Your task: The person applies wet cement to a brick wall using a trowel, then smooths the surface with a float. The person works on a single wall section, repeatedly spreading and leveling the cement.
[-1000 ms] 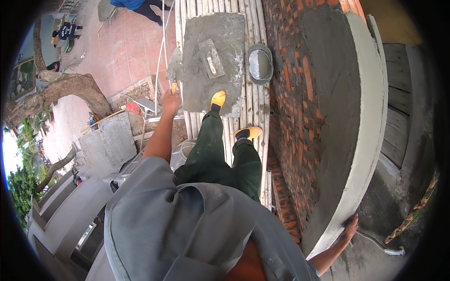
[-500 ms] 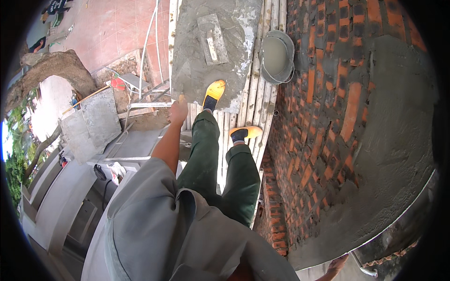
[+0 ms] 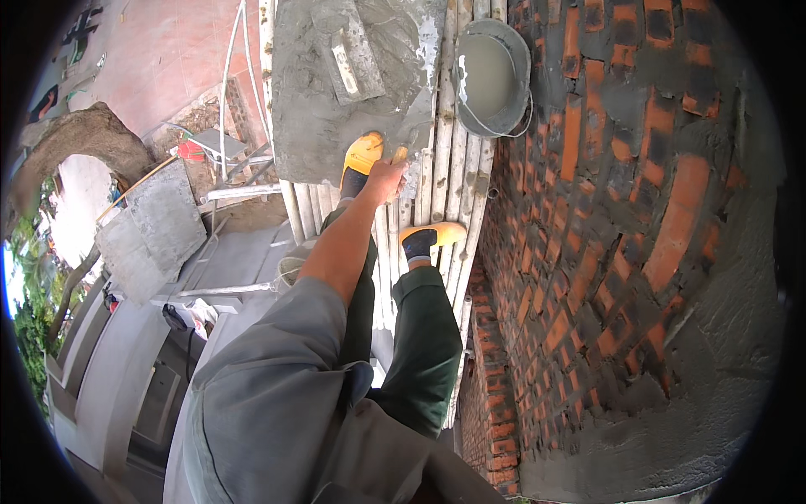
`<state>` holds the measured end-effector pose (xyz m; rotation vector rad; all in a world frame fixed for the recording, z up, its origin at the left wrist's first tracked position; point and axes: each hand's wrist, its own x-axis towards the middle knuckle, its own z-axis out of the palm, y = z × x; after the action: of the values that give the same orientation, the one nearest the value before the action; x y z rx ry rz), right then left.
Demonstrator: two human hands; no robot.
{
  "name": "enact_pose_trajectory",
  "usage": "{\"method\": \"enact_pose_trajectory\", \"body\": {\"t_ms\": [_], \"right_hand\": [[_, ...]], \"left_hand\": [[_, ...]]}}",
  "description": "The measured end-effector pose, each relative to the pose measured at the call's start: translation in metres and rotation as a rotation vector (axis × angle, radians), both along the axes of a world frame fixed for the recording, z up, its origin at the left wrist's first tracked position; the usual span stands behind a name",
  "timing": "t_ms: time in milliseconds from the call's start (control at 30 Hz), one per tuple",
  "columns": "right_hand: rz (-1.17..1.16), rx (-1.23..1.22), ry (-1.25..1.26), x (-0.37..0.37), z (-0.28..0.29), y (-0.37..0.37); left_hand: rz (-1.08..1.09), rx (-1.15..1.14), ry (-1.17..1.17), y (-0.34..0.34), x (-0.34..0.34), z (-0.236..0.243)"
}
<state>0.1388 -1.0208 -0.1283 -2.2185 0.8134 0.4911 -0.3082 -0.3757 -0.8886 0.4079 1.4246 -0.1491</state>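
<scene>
My left hand (image 3: 386, 181) is closed around a trowel with a tan wooden handle (image 3: 400, 154); the fingers hide much of its blade. This hand is above the pole platform (image 3: 426, 181), just right of my raised left shoe (image 3: 363, 154). Ahead of it, a grey mortar board (image 3: 294, 134) carries a spread of wet mortar. On that mortar lies a rectangular plastering float (image 3: 357, 71) with a pale handle. A grey bucket (image 3: 491, 76) of cloudy grey liquid stands at the right of the board. My right hand is out of view.
A brick wall (image 3: 579, 252), partly coated with wet grey plaster (image 3: 714, 378), rises close on my right. White metal scaffold tubes (image 3: 227, 109), grey sheets (image 3: 159, 223) and a tree trunk (image 3: 75, 155) are lower down on the left, beyond the platform's edge.
My left hand with the trowel has swung right, from the platform's left edge to between my shoes. My right hand has left the lower right edge. The view has shifted toward the wall.
</scene>
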Motion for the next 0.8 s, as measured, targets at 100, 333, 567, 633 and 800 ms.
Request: {"method": "enact_pose_trajectory", "body": {"t_ms": [100, 333, 567, 633, 800], "right_hand": [[0.000, -0.046, 0.000, 0.009, -0.002, 0.011], [-0.006, -0.122, 0.006, 0.016, -0.009, 0.022], [0.017, -0.098, 0.004, 0.012, -0.011, -0.001], [0.018, -0.071, -0.014, -0.003, 0.000, -0.015], [0.081, 0.017, -0.075, -0.048, 0.012, -0.059]], "left_hand": [[-0.034, -0.016, 0.022, 0.000, 0.011, -0.039], [0.038, 0.237, 0.104, 0.058, 0.018, -0.094], [-0.194, 0.751, 0.313, 0.093, 0.051, -0.120], [-0.274, 0.895, 0.409, 0.103, 0.059, -0.104], [-0.110, 0.746, 0.106, 0.124, 0.047, 0.023]]}}
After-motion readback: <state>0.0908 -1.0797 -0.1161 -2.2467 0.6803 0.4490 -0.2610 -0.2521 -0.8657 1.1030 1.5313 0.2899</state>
